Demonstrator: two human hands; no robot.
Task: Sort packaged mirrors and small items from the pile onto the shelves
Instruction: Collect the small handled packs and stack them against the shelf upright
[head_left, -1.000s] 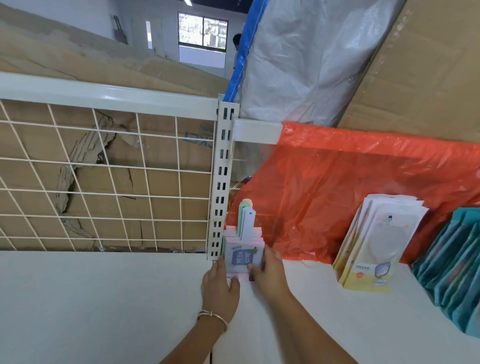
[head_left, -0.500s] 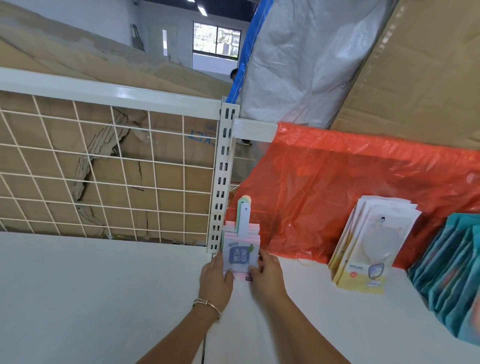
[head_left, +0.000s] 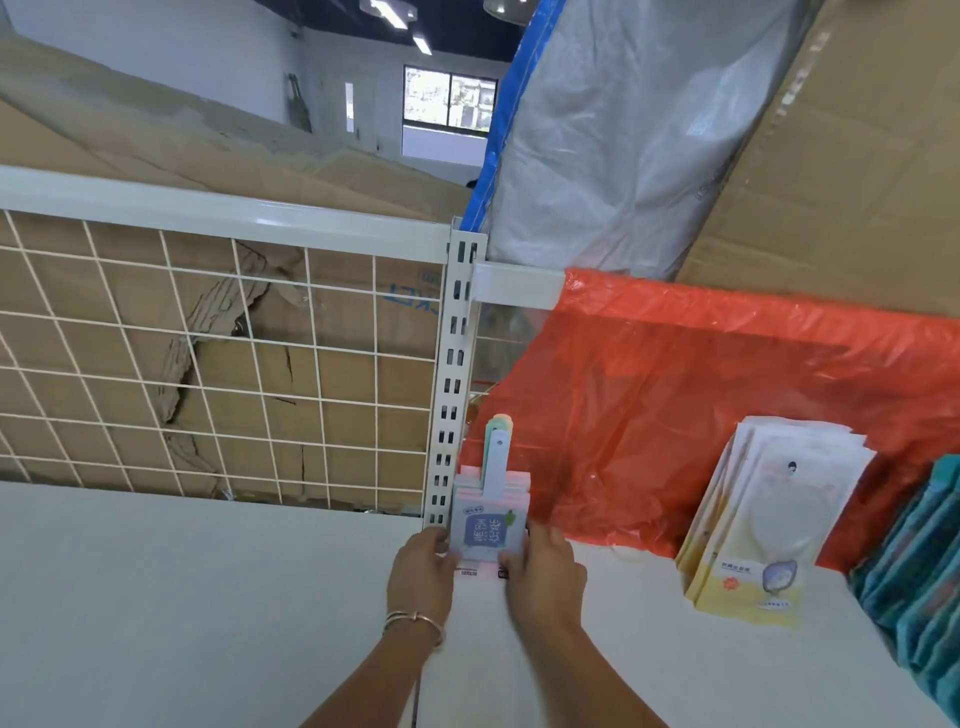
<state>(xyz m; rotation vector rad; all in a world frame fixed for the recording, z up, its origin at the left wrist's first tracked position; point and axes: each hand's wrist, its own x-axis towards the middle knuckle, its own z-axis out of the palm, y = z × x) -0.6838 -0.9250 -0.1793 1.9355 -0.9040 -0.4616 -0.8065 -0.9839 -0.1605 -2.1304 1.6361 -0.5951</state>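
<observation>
A small stack of packaged hand mirrors (head_left: 487, 519), pastel with handles pointing up, stands upright on the white shelf (head_left: 208, 597) against the slotted upright post (head_left: 453, 374). My left hand (head_left: 423, 569) grips the stack's lower left side; a bangle sits on that wrist. My right hand (head_left: 543, 574) grips its lower right side. A leaning stack of larger white-and-yellow mirror packs (head_left: 763, 525) rests to the right against the red plastic sheet (head_left: 701, 395). Teal packs (head_left: 919, 561) lean at the far right edge.
A white wire grid panel (head_left: 208, 374) backs the left shelf bay, with cardboard behind it. Above the shelf rail sit a grey woven sack (head_left: 623, 130) and a large cardboard box (head_left: 857, 171).
The hands and the small mirror stack have stayed at the post; the fingers shifted slightly lower on the stack. The camera tilted a little upward.
</observation>
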